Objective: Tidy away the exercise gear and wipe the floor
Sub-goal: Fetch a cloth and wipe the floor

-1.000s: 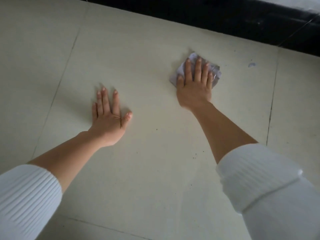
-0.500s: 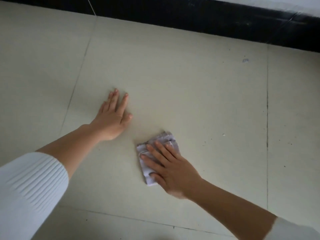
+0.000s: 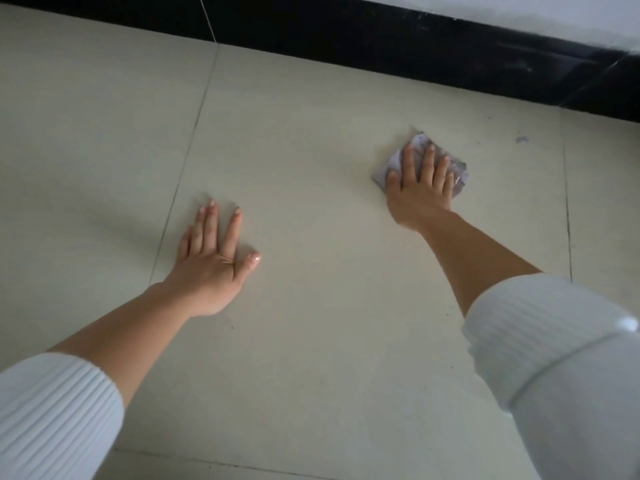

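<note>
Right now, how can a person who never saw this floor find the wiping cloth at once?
Start at the black skirting band along the far wall and come down onto the pale cream tiled floor. The crumpled pale lilac cloth lies there under the flat right hand. The left hand presses bare tile, so only the right covers anything.

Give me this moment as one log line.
phase: floor wipe | right hand: flat, pressing cloth on floor | left hand: flat on floor | bluish mark: right of cloth, apart
</note>
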The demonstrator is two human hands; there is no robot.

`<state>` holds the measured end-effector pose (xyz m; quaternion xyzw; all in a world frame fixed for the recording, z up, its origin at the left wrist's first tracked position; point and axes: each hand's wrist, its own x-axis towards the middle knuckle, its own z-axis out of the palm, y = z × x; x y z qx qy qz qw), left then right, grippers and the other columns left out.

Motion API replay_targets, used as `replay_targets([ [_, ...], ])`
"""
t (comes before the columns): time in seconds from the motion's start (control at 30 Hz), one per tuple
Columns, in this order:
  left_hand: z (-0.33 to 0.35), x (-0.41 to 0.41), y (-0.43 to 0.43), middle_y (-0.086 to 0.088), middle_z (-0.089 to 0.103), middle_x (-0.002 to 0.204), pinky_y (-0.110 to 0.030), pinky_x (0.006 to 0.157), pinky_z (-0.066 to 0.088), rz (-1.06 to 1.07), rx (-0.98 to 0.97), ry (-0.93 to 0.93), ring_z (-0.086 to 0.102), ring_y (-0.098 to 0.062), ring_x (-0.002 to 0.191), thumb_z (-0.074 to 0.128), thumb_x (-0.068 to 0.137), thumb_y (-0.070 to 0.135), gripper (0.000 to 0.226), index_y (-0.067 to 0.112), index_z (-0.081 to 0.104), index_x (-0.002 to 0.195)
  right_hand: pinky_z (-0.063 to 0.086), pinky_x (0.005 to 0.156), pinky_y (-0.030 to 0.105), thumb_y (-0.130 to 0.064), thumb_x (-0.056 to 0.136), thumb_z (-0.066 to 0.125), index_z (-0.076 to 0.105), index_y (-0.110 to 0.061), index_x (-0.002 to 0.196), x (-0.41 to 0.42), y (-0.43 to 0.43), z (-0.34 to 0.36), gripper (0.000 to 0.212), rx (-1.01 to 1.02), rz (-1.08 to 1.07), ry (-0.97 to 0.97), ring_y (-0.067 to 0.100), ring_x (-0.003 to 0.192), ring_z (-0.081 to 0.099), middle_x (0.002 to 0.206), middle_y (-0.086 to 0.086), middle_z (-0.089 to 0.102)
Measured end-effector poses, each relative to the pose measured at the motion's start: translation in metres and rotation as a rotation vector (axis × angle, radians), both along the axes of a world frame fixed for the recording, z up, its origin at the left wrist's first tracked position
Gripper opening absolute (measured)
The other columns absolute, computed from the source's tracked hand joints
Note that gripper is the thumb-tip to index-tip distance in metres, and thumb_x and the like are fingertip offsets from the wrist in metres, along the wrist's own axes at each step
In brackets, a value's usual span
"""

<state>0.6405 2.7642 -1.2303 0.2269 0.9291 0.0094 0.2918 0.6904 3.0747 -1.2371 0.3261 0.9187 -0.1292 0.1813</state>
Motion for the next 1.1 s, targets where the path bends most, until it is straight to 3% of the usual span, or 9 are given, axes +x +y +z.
replay_targets([
  [0.13, 0.002, 0.000, 0.000, -0.008, -0.037, 0.150, -0.037, 0.114, -0.013, -0.003, 0.011, -0.016, -0.032, -0.020, 0.139, 0.018, 0.093, 0.057, 0.072, 0.027, -0.025, 0.144, -0.011, 0.116, 0.047, -0.046, 0.100, 0.008, -0.002, -0.023, 0.153, 0.003, -0.054, -0.006, 0.058, 0.018, 0.242, 0.099, 0.036, 0.145, -0.013, 0.159, 0.013, -0.011],
  [0.3, 0.000, 0.003, -0.002, -0.007, -0.033, 0.152, -0.036, 0.114, -0.014, 0.007, 0.059, -0.001, -0.032, -0.018, 0.139, 0.018, 0.093, 0.060, 0.073, 0.029, -0.022, 0.145, 0.019, 0.116, 0.053, -0.043, 0.098, 0.021, 0.033, -0.017, 0.147, 0.074, -0.134, -0.010, 0.057, 0.010, 0.656, 0.253, 0.041, 0.141, 0.023, 0.153, 0.017, 0.028],
  [0.43, -0.003, 0.003, -0.005, -0.004, -0.031, 0.153, -0.034, 0.113, -0.014, 0.015, 0.106, 0.024, -0.031, -0.015, 0.139, 0.002, 0.074, 0.071, 0.086, 0.030, -0.022, 0.145, 0.007, 0.117, 0.044, -0.046, 0.098, 0.031, 0.026, -0.026, 0.149, 0.144, -0.155, -0.005, 0.055, -0.086, 1.061, 0.199, 0.030, 0.147, 0.010, 0.158, 0.006, 0.019],
  [0.53, -0.005, 0.002, -0.006, -0.004, -0.029, 0.154, -0.034, 0.113, -0.014, 0.012, 0.132, 0.021, -0.029, -0.015, 0.140, 0.000, 0.069, 0.073, 0.090, 0.030, -0.018, 0.146, 0.008, 0.119, 0.038, -0.051, 0.097, 0.031, 0.039, -0.031, 0.144, 0.131, -0.115, -0.007, 0.051, -0.131, 1.275, 0.236, 0.023, 0.147, 0.014, 0.156, 0.000, 0.029],
  [0.67, -0.009, 0.000, -0.009, -0.003, -0.033, 0.152, -0.034, 0.112, -0.015, 0.001, 0.140, 0.024, -0.035, -0.012, 0.137, 0.009, 0.078, 0.067, 0.081, 0.031, -0.022, 0.145, 0.019, 0.115, 0.051, -0.051, 0.101, 0.013, 0.021, -0.019, 0.151, 0.078, -0.039, -0.016, 0.060, 0.040, 0.832, 0.206, 0.032, 0.145, 0.018, 0.156, 0.013, 0.025],
  [0.77, -0.011, 0.000, -0.011, -0.001, -0.035, 0.151, -0.033, 0.112, -0.014, -0.011, 0.134, 0.032, -0.036, -0.011, 0.136, -0.003, 0.071, 0.072, 0.086, 0.029, -0.029, 0.140, -0.003, 0.120, 0.044, -0.055, 0.098, 0.006, -0.008, -0.032, 0.150, 0.034, 0.003, -0.008, 0.059, 0.107, 0.396, 0.114, 0.026, 0.147, -0.010, 0.160, 0.006, -0.011],
  [0.87, -0.013, -0.001, -0.011, 0.004, -0.041, 0.145, -0.032, 0.112, -0.015, -0.015, 0.134, 0.026, -0.041, -0.007, 0.130, -0.006, 0.068, 0.072, 0.086, 0.029, -0.034, 0.136, -0.011, 0.117, 0.043, -0.053, 0.099, 0.007, -0.012, -0.034, 0.150, -0.024, 0.015, 0.002, 0.057, 0.052, 0.160, 0.015, 0.028, 0.145, -0.019, 0.159, 0.005, -0.018],
  [1.0, -0.011, -0.002, -0.011, 0.009, -0.048, 0.135, -0.031, 0.111, -0.016, -0.017, 0.145, 0.000, -0.045, -0.006, 0.127, -0.007, 0.066, 0.074, 0.083, 0.033, -0.038, 0.131, -0.013, 0.116, 0.046, -0.050, 0.100, 0.007, -0.011, -0.032, 0.151, -0.069, -0.008, 0.001, 0.057, 0.013, 0.105, -0.020, 0.033, 0.144, -0.022, 0.158, 0.005, -0.021],
  [1.1, -0.008, -0.003, -0.012, 0.009, -0.049, 0.133, -0.031, 0.110, -0.016, -0.024, 0.144, -0.020, -0.047, -0.005, 0.125, -0.007, 0.065, 0.073, 0.083, 0.033, -0.039, 0.130, -0.015, 0.114, 0.045, -0.051, 0.098, 0.003, -0.004, -0.030, 0.152, -0.062, -0.050, 0.001, 0.059, 0.000, 0.309, 0.027, 0.035, 0.144, -0.018, 0.159, 0.008, -0.016],
])
